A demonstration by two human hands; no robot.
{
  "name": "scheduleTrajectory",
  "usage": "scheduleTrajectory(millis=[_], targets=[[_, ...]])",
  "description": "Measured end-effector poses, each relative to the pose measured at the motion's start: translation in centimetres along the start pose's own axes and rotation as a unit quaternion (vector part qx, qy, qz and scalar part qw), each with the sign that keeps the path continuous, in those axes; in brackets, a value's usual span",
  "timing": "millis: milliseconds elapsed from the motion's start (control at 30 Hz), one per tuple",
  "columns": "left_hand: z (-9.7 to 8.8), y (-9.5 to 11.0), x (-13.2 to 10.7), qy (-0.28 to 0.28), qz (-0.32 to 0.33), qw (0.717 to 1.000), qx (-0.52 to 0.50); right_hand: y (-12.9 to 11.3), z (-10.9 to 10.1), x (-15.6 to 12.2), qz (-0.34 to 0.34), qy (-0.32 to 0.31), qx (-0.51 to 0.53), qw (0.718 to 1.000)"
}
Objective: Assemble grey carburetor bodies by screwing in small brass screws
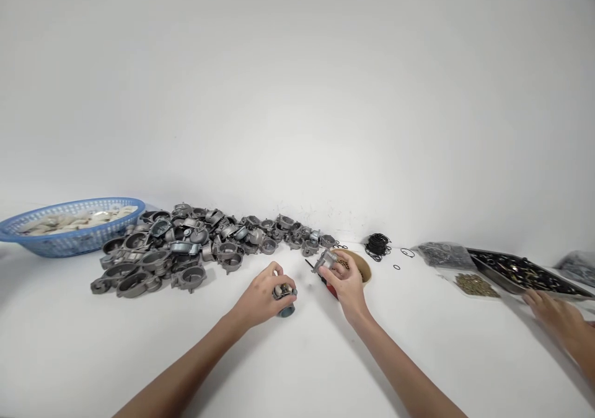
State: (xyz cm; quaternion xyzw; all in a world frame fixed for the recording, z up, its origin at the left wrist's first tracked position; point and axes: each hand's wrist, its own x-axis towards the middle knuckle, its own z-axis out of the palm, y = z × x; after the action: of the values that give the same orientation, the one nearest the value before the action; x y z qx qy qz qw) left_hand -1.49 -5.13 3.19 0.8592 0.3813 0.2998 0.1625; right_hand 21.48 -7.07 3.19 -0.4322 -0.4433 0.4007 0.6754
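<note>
My left hand (266, 297) has its fingers curled round a small grey metal casting (287, 310), held low over the white table; the fingers cover much of it. Another grey metal casting (325, 260) is in my right hand (346, 286), pinched between thumb and fingers and raised a little. Beneath this hand a red object (331, 289) shows in part, and a thin dark tip sticks out to the left of the casting. Directly behind my right hand stands a tan bowl (366, 271) with small brass-coloured pieces in it.
Many similar castings (153, 260) lie heaped at left, beside a blue basket (69, 244) of pale parts. Black rings (377, 244) lie near the wall. At right are a bag of brass bits (476, 284), a tray (506, 286) of black parts and another person's hand (555, 315).
</note>
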Motion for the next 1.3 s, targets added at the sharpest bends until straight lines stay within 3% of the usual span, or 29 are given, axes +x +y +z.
scheduleTrajectory(millis=[300, 500, 667, 833, 1033, 1300], targets=[[-1.2, -1.1, 0.6, -0.044, 0.051, 0.991, -0.115, 1.1, 0.1, 0.2, -0.06, -0.002, -0.076, 0.995], [-1.6, -1.7, 0.9, -0.073, 0.005, 0.984, -0.16, 0.8, 0.2, -0.2, -0.076, -0.035, -0.117, 0.99], [-2.1, -2.6, 1.2, -0.077, -0.033, 0.975, -0.206, 1.7, 0.3, -0.2, -0.079, -0.022, -0.132, 0.988], [-2.9, -4.0, 1.5, -0.08, -0.049, 0.97, -0.224, 1.7, 0.3, -0.4, -0.096, -0.038, -0.164, 0.981], [-2.9, -4.5, 1.6, -0.095, -0.06, 0.969, -0.221, 0.6, 0.3, -1.0, -0.144, -0.094, -0.274, 0.946], [-2.7, -4.4, 1.6, -0.082, -0.059, 0.971, -0.215, 0.8, 0.8, -1.1, -0.167, -0.102, -0.265, 0.944]])
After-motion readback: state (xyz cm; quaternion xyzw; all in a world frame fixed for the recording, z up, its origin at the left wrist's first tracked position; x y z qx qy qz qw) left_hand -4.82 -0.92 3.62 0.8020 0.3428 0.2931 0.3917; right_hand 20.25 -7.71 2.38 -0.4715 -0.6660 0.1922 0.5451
